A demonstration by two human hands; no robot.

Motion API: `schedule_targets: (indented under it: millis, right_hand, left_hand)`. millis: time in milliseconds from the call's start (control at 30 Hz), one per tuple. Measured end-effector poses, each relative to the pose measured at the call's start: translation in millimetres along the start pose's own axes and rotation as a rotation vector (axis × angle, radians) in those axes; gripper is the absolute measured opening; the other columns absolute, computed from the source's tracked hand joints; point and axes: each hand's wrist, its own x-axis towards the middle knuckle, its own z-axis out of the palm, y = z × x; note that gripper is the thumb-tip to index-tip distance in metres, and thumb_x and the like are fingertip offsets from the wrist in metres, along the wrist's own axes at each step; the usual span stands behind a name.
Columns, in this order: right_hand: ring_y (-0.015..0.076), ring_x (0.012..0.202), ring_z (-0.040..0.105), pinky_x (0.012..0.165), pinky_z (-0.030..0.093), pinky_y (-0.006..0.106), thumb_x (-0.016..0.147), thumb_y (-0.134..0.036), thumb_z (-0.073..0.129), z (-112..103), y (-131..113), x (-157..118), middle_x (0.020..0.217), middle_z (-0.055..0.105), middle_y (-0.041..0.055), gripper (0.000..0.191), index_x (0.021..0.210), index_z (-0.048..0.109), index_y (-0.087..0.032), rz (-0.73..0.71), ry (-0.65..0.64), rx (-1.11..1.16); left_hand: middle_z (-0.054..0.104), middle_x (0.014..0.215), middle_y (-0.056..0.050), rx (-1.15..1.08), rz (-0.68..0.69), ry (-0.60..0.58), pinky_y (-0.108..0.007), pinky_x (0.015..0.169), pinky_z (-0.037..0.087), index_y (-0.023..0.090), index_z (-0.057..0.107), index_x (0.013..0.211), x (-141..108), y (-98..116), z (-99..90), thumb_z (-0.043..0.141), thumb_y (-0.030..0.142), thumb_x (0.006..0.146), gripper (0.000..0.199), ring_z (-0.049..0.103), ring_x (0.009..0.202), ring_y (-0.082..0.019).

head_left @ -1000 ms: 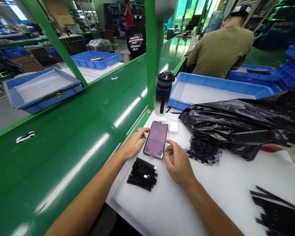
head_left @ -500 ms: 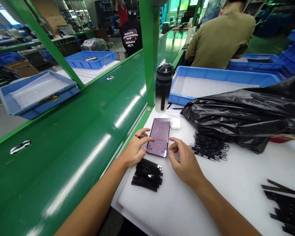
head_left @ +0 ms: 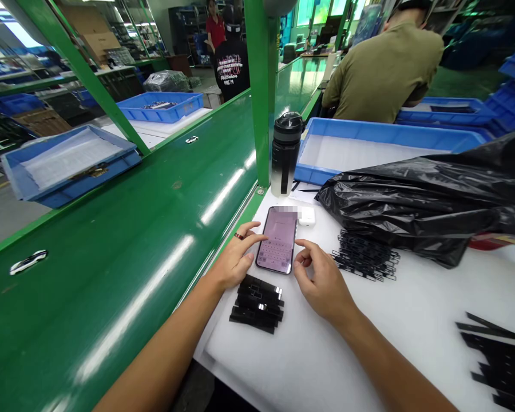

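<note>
- Our left hand lies open, holding nothing, its fingertips at the edge of the smartphone.
- Our right hand is open as well, just beside the smartphone's lower right corner.
- The smartphone lies flat between our hands on the white foam surface, keyboard showing.
- A stack of black plastic frames sits just below it.

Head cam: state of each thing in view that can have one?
Smartphone: lying flat on white foam sheet, screen lit, keyboard showing
Left hand: open, fingers curved beside the phone
Right hand: open, fingers curved beside the phone
White earbud case: lid appears shut
Black water bottle: upright, capped
Black plastic bag: crumpled, slumped
Stack of black frame parts: stacked, below the phone
Pile of black frame parts: loosely heaped
</note>
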Motion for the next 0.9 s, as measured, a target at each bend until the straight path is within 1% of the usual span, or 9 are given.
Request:
schedule_targets:
  millis: [100, 200, 333, 400, 533, 600, 767, 900]
  right_hand:
    - [0.0211, 0.086, 0.059, 0.086, 0.045, 0.04, 0.09, -0.023, 0.049, -0.2, -0.5, -0.6, 0.091, 0.066, 0.0021, 0.036, 0.126, 0.051, -0.024, 0.004, 0.0, 0.009]
    - [0.0213, 0.086, 0.06, 0.086, 0.045, 0.04, 0.09, -0.023, 0.05, -0.4, -0.1, -0.4, 0.09, 0.066, 0.0022, 0.036, 0.125, 0.051, -0.024, -0.004, 0.002, 0.011]
    - [0.0211, 0.086, 0.06, 0.086, 0.045, 0.04, 0.09, -0.023, 0.05, -0.3, 0.8, 0.2, 0.09, 0.066, 0.0019, 0.035, 0.125, 0.052, -0.024, -0.004, 0.002, 0.01]
    - [0.0209, 0.086, 0.06, 0.086, 0.044, 0.04, 0.09, -0.022, 0.05, 0.0, 1.0, 0.2, 0.089, 0.066, 0.0014, 0.036, 0.125, 0.051, -0.024, -0.003, -0.001, 0.014]
    - [0.0202, 0.086, 0.059, 0.088, 0.044, 0.04, 0.09, -0.022, 0.05, 0.0, 0.7, 0.0, 0.09, 0.066, 0.0009, 0.035, 0.125, 0.051, -0.024, 0.0, -0.012, 0.015]
    - [0.0204, 0.085, 0.06, 0.088, 0.044, 0.04, 0.09, -0.023, 0.05, -0.3, 0.3, -0.1, 0.09, 0.066, 0.0011, 0.035, 0.125, 0.052, -0.024, 0.001, -0.013, 0.011]
    - [0.021, 0.086, 0.06, 0.086, 0.045, 0.041, 0.09, -0.023, 0.05, -0.8, 0.4, -0.2, 0.091, 0.067, 0.0018, 0.035, 0.125, 0.052, -0.024, -0.005, -0.004, -0.001]
    - [0.0203, 0.083, 0.059, 0.084, 0.046, 0.04, 0.089, -0.023, 0.05, -0.8, 0.1, -0.3, 0.098, 0.066, 0.0031, 0.036, 0.125, 0.052, -0.025, -0.003, 0.009, -0.007]
  left_hand:
    - [0.037, 0.149, -0.014, -0.009, 0.011, 0.022, -0.047, 0.108, 0.04, 0.017, 0.065, 0.123, -1.1, -2.0, 1.0, 0.029, 0.057, 0.098, 0.06, 0.052, 0.12, -0.029]
    - [0.038, 0.149, -0.014, -0.009, 0.012, 0.018, -0.046, 0.107, 0.04, 0.018, 0.067, 0.123, -1.6, -2.8, 1.3, 0.03, 0.056, 0.098, 0.059, 0.052, 0.119, -0.029]
    - [0.04, 0.148, -0.014, 0.019, -0.004, 0.022, -0.048, 0.113, 0.034, 0.019, 0.056, 0.136, -1.3, -0.9, -0.1, 0.03, 0.057, 0.098, 0.06, 0.042, 0.133, -0.032]
    - [0.041, 0.148, -0.015, 0.012, -0.004, 0.025, -0.048, 0.114, 0.033, 0.019, 0.052, 0.139, -0.9, 0.1, -0.4, 0.03, 0.057, 0.098, 0.06, 0.039, 0.137, -0.032]
    - [0.039, 0.148, -0.015, -0.048, -0.013, 0.012, -0.044, 0.11, 0.039, 0.019, 0.049, 0.141, -0.1, 0.6, 1.1, 0.03, 0.055, 0.099, 0.059, 0.044, 0.132, -0.03]
    - [0.039, 0.147, -0.015, -0.065, -0.014, 0.01, -0.043, 0.109, 0.04, 0.019, 0.048, 0.142, 0.2, 0.4, 2.2, 0.03, 0.055, 0.099, 0.059, 0.045, 0.131, -0.03]
    - [0.043, 0.144, -0.015, -0.057, -0.015, -0.01, -0.045, 0.111, 0.038, 0.019, 0.045, 0.144, 0.5, -0.6, 3.0, 0.028, 0.056, 0.099, 0.061, 0.045, 0.13, -0.031]
    - [0.045, 0.144, -0.014, -0.06, -0.017, -0.019, -0.044, 0.111, 0.037, 0.019, 0.044, 0.145, 0.5, -1.7, 2.4, 0.03, 0.052, 0.099, 0.058, 0.045, 0.13, -0.03]
